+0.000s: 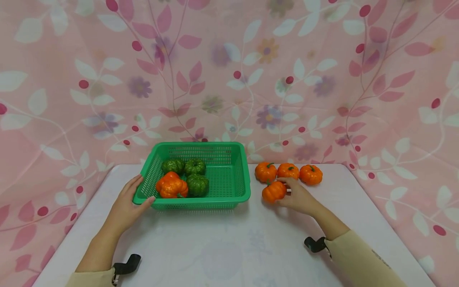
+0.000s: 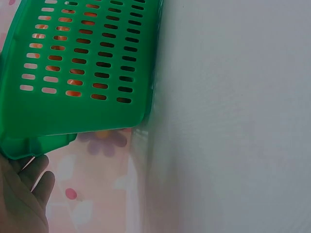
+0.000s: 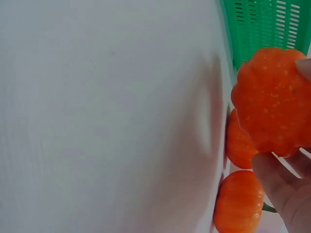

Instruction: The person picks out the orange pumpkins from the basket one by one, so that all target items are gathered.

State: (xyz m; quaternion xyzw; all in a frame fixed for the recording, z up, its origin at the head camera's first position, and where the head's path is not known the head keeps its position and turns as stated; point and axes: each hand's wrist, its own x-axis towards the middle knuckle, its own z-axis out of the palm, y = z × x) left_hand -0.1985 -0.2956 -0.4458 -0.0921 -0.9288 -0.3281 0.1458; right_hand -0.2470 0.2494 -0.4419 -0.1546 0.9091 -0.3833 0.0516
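Note:
My right hand [image 1: 299, 197] holds a small orange pumpkin [image 1: 274, 192] between thumb and fingers, to the right of the green basket [image 1: 245, 175]. In the right wrist view the pumpkin's ribbed underside [image 3: 272, 102] faces the camera. My left hand [image 1: 127, 205] grips the basket's near left corner, thumb over the front rim and fingers along the left side. Inside the basket, toward its left, lie two orange pumpkins [image 1: 173, 187] and three green pumpkins [image 1: 197, 184]. Behind the right hand, three more orange pumpkins [image 1: 311, 175] sit in a row.
A white cloth covers the table [image 1: 222, 251]. At its back hangs a pink floral curtain [image 1: 229, 79], close behind the basket and the row of pumpkins. A black camera mount shows at each cuff.

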